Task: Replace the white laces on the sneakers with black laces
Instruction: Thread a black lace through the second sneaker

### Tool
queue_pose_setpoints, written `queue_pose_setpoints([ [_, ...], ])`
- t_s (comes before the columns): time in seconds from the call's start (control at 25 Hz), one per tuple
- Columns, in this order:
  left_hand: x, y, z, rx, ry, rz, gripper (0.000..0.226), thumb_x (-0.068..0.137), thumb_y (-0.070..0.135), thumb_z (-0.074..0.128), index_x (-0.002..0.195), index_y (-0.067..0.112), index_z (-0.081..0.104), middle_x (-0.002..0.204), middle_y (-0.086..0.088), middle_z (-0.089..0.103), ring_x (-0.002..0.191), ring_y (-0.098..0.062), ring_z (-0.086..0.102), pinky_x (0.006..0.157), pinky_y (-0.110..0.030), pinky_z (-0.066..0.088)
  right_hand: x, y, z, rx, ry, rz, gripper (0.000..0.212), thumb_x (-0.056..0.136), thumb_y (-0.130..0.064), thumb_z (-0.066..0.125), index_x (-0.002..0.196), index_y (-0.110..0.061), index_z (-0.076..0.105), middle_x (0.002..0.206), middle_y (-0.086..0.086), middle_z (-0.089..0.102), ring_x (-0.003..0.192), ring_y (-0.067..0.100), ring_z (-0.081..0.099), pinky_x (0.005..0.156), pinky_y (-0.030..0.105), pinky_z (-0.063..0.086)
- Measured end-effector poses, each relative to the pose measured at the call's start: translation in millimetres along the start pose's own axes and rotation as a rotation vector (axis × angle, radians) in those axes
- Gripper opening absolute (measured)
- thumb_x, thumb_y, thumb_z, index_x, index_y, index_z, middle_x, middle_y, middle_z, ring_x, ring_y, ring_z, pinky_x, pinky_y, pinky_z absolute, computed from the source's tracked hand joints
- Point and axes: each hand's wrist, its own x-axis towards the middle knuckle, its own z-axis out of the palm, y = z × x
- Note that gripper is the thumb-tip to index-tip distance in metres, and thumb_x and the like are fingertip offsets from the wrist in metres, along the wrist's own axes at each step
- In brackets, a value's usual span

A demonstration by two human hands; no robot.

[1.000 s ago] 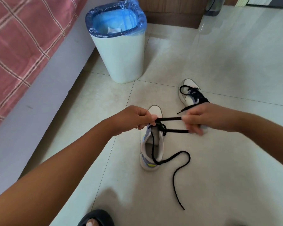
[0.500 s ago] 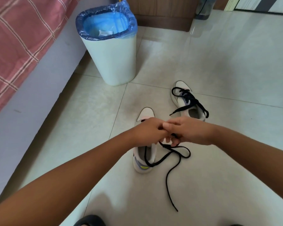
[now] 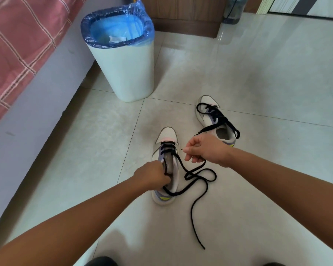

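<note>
Stood on the floor tiles (image 3: 257, 77), the near sneaker (image 3: 166, 166), toe away. Was gripped at its collar by the left hand (image 3: 152, 176), fingers curled inside the opening. Ran loose over the tiles in soft loops, the black lace (image 3: 195, 178); looked light, limp, easy to slip. Was pinched near its tip by the right hand (image 3: 204, 149). Best taken at the stiff tip for threading. Lay beyond, already laced black, the far sneaker (image 3: 215, 120).
</note>
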Motion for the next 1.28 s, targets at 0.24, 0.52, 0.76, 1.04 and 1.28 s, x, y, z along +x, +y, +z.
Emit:
queue_pose_setpoints([
  [0.24, -24.2, -52.8, -42.4, -1.443, -0.238, 0.002, 0.022, 0.087, 0.009, 0.047, 0.066, 0.007, 0.057, 0.07, -0.012, 0.063, 0.073, -0.027, 0.068, 0.084, -0.041, 0.054, -0.3, 5.4, 4.3, -0.031, 0.032, 0.019, 0.011, 0.093, -0.012, 0.057, 0.084, -0.007, 0.053, 0.067, 0.006, 0.065, 0.052, 0.012, 0.053, 0.05, 0.02, 0.043],
  [0.52, -11.8, -178.1, -77.3, -0.718, 0.133, -0.388, 0.029, 0.093, 0.025, 0.057, 0.077, 0.002, 0.056, 0.076, -0.013, 0.06, 0.075, -0.025, 0.065, 0.076, -0.037, 0.053, 9.3, 17.9, -14.2, 0.11, 0.157, 0.186, 0.011, 0.095, -0.002, 0.047, 0.087, -0.009, 0.053, 0.074, 0.008, 0.064, 0.059, 0.013, 0.056, 0.056, 0.024, 0.046],
  [0.76, 16.1, -139.1, -54.6, 0.346, 0.349, -0.21, 0.045, 0.088, 0.036, 0.061, 0.122, 0.011, 0.045, 0.126, -0.013, 0.044, 0.117, -0.032, 0.047, 0.092, -0.037, 0.039, 13.9, 19.7, -11.3, 0.142, 0.098, 0.188, 0.005, 0.093, -0.007, 0.055, 0.09, -0.005, 0.058, 0.078, 0.01, 0.068, 0.061, 0.015, 0.062, 0.056, 0.023, 0.048],
  [1.04, 6.2, 21.8, 10.0, -1.405, -0.055, -0.432, 0.025, 0.096, 0.01, 0.042, 0.074, 0.004, 0.051, 0.073, -0.012, 0.052, 0.066, -0.021, 0.053, 0.063, -0.027, 0.048, 20.2, 12.0, 12.8, -0.057, 0.115, -0.024, 0.006, 0.086, -0.01, 0.067, 0.09, -0.008, 0.07, 0.081, 0.002, 0.066, 0.074, 0.011, 0.06, 0.071, 0.021, 0.05],
  [1.28, 38.0, 25.2, 17.3, -1.412, 0.224, -0.378, 0.026, 0.096, 0.006, 0.045, 0.076, 0.023, 0.041, 0.074, 0.004, 0.044, 0.061, -0.007, 0.045, 0.051, -0.019, 0.044, 34.8, 9.5, 38.1, -0.306, 0.066, -0.156, 0.015, 0.085, -0.015, 0.065, 0.097, -0.011, 0.072, 0.111, 0.003, 0.068, 0.106, 0.015, 0.06, 0.096, 0.028, 0.045],
])
